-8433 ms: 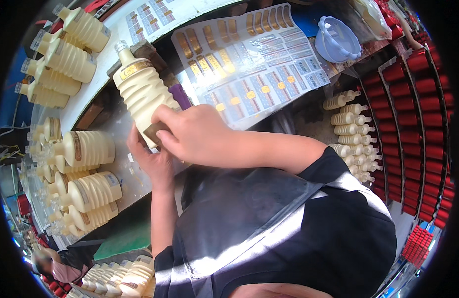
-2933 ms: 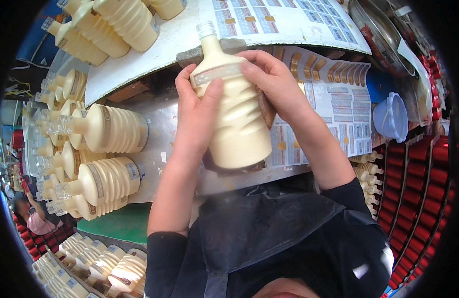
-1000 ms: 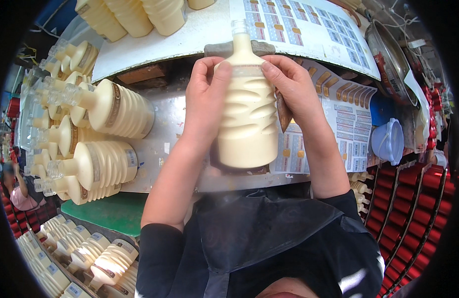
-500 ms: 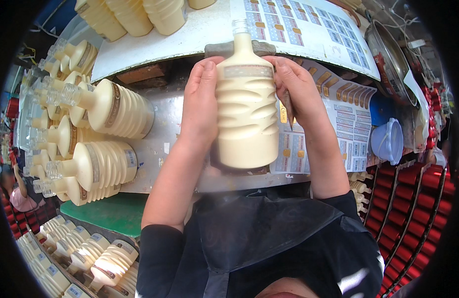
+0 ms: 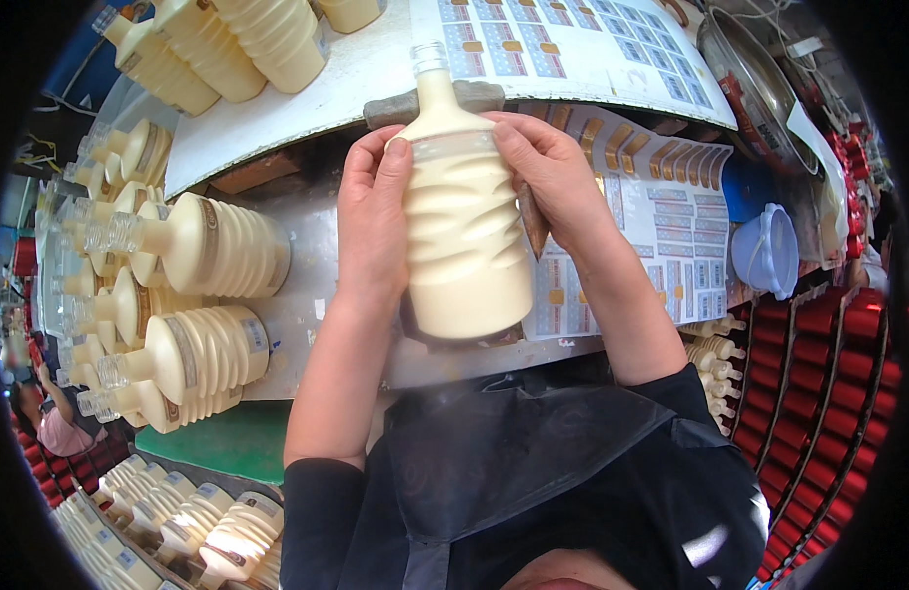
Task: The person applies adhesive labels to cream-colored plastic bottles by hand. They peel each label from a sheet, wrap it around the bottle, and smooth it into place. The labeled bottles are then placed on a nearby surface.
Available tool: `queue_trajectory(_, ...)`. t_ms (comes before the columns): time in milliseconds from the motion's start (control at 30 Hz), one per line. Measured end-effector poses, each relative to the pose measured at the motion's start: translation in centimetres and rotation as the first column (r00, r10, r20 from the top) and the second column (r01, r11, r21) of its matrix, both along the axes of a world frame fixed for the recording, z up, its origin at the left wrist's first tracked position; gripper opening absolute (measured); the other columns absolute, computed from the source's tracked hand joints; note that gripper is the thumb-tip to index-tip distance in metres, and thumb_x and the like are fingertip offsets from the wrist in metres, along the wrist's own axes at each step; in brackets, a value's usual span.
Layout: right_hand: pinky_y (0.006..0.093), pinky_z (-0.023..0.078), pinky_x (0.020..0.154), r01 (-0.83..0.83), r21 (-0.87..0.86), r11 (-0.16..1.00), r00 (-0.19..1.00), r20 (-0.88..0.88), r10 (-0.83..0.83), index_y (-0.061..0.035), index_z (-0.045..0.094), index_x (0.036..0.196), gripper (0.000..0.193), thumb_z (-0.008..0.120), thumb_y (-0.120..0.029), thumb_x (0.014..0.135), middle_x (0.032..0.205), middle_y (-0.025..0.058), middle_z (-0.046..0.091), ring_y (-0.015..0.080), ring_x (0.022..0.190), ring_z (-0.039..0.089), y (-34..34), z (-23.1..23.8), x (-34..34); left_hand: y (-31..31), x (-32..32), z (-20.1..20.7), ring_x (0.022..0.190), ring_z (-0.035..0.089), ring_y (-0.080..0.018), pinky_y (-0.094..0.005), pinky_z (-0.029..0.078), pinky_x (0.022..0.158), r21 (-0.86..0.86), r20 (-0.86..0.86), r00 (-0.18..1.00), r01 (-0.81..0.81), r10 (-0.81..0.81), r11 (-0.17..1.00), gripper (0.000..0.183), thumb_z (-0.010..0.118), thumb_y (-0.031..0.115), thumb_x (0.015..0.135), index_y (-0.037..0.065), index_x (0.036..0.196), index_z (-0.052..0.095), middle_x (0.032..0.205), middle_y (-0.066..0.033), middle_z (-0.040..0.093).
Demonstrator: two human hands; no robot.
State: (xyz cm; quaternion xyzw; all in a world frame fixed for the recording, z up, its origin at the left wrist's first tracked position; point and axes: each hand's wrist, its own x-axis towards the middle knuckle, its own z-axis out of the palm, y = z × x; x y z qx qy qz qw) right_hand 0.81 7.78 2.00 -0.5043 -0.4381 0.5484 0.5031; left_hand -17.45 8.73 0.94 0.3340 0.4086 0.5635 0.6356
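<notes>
A cream bottle [image 5: 469, 280] with a wavy ribbed body and a clear threaded neck lies tilted before me, its neck pointing away and resting on a grey cloth-like pad [image 5: 381, 110]. Across its shoulder runs a pale, partly see-through label strip [image 5: 454, 146]. My left hand [image 5: 374, 197] is closed on the bottle's left side, thumb on the strip's end. My right hand [image 5: 557, 177] grips the right side, thumb at the strip's other end. Tucked in its fingers, a brown pointed tool [image 5: 533, 221] sticks down beside the bottle; its exact kind is unclear.
Labelled cream bottles [image 5: 233, 246] lie stacked at left; several more stand at the back left. Sheets of stickers [image 5: 685, 211] lie at right and on the raised white board [image 5: 376, 69]. A blue-violet bucket [image 5: 766, 251] and red racks [image 5: 818, 383] are at far right. Another person [image 5: 66, 418] is far left.
My view has shifted, so the bottle and hands appear slightly further left. Both hands keep their hold, and my right thumb sits a little further onto the bottle's shoulder.
</notes>
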Motion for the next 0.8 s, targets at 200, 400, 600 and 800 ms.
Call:
queue_trajectory(200, 0.0246, 0.054, 0.085, 0.039, -0.003, 0.999, 0.999, -0.005, -0.039, 0.0008, 0.067, 0.130, 0.042, 0.067, -0.031, 0.103, 0.110, 0.0070, 0.073, 0.0101, 0.096, 0.066, 0.2, -0.6, -0.2, -0.1, 0.0, 0.0, 0.101, 0.060, -0.0109, -0.0275, 0.053, 0.090, -0.009, 0.057, 0.998, 0.017, -0.016, 1.000, 0.026, 0.061, 0.024, 0.106, 0.004, 0.122, 0.058, 0.114, -0.0057, 0.064)
queue_trajectory(400, 0.0250, 0.054, 0.086, 0.025, 0.026, 0.999, 0.999, -0.021, -0.025, 0.0014, 0.068, 0.128, 0.040, 0.068, -0.029, 0.102, 0.110, 0.0077, 0.073, 0.0107, 0.096, 0.067, 0.3, -0.8, 0.0, -0.2, 0.0, 0.0, 0.101, 0.060, -0.0106, -0.0272, 0.053, 0.090, 0.006, 0.042, 0.999, 0.016, -0.016, 1.000, 0.027, 0.061, 0.024, 0.106, 0.003, 0.123, 0.057, 0.113, -0.0057, 0.063)
queue_trajectory(600, 0.0231, 0.053, 0.084, 0.034, 0.040, 0.999, 0.999, -0.012, -0.034, 0.0012, 0.069, 0.126, 0.038, 0.065, -0.029, 0.104, 0.105, 0.0051, 0.073, 0.0092, 0.093, 0.066, 0.3, -1.1, -0.1, -0.1, 0.1, 0.2, 0.102, 0.059, -0.0116, -0.0284, 0.052, 0.092, 0.028, 0.002, 1.000, 0.008, -0.008, 1.000, 0.030, 0.060, 0.024, 0.107, 0.003, 0.127, 0.055, 0.115, -0.0061, 0.062)
queue_trajectory(800, 0.0214, 0.051, 0.082, 0.089, -0.152, 0.984, 0.967, -0.224, -0.122, -0.0019, 0.071, 0.121, 0.034, 0.056, -0.028, 0.106, 0.094, -0.0007, 0.069, 0.0064, 0.089, 0.063, 0.3, 2.7, 2.3, -0.6, -0.1, 1.1, 0.109, 0.061, -0.0157, -0.0333, 0.051, 0.099, -0.011, -0.018, 0.996, 0.092, -0.092, 0.996, 0.046, 0.042, 0.044, 0.111, 0.004, 0.132, 0.051, 0.122, -0.0085, 0.062)
